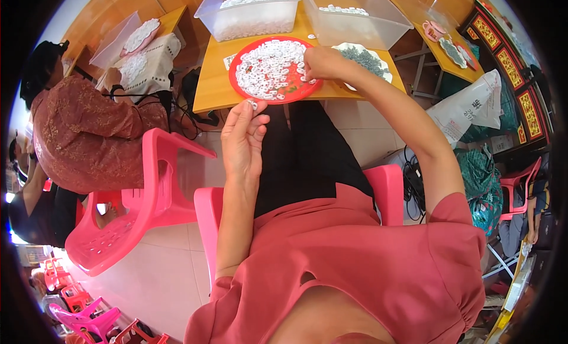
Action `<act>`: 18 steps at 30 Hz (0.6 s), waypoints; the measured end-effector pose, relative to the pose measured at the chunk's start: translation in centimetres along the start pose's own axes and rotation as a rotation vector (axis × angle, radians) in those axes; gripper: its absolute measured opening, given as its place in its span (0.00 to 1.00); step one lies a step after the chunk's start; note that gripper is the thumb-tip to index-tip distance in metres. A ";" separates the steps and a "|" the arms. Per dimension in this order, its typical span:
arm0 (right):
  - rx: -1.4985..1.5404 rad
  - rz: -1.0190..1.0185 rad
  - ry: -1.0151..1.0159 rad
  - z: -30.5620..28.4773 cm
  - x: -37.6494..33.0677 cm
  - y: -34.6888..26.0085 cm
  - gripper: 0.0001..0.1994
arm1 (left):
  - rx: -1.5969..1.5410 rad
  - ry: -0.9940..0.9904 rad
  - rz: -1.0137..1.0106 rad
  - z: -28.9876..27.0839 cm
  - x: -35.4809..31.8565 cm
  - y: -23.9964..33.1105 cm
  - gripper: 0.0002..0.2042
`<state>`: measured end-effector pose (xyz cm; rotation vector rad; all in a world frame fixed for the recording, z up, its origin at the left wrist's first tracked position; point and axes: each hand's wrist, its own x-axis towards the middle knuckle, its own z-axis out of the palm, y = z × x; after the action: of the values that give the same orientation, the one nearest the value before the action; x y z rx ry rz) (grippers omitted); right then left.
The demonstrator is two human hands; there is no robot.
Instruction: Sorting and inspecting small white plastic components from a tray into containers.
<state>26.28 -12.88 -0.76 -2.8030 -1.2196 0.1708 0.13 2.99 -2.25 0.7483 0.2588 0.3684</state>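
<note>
Head view looks down on a small yellow wooden table (216, 86), with the person seated at its near edge; a round red plastic tray (297, 91) heaped with small white ring-shaped plastic pieces (269, 69) sits at the middle of that near edge; the left hand (244, 140) is raised just in front of the near edge, off the table, its thumb and forefinger pinched shut on one small white piece (253, 104) while the other fingers curl loosely; the right hand (320, 63) rests on the right rim of the tray, fingers bent down among the white pieces, and whether it has hold of any of them I cannot tell; behind the tray, along the far edge, stand two clear plastic rectangular tubs, the left tub (248, 15) well filled with white pieces, the right tub (355, 18) holding only a shallow layer; just right of the tray, touching the right forearm, lies a white scalloped plate (381, 69) carrying small grey-green pieces; to the left a second person in a dark red patterned top (89, 137) sits by a pink plastic chair (148, 208); white sacks (473, 107) lean on the floor beyond the table's right edge.
</note>
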 end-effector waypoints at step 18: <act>0.131 0.074 -0.091 2.4 1.4 1.4 0.08 | 0.039 0.004 -0.039 0.5 0.2 -0.5 0.09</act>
<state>27.88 -12.72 -3.38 -2.7550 -1.0804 0.3721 0.58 2.42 -2.32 0.7799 0.2843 0.3284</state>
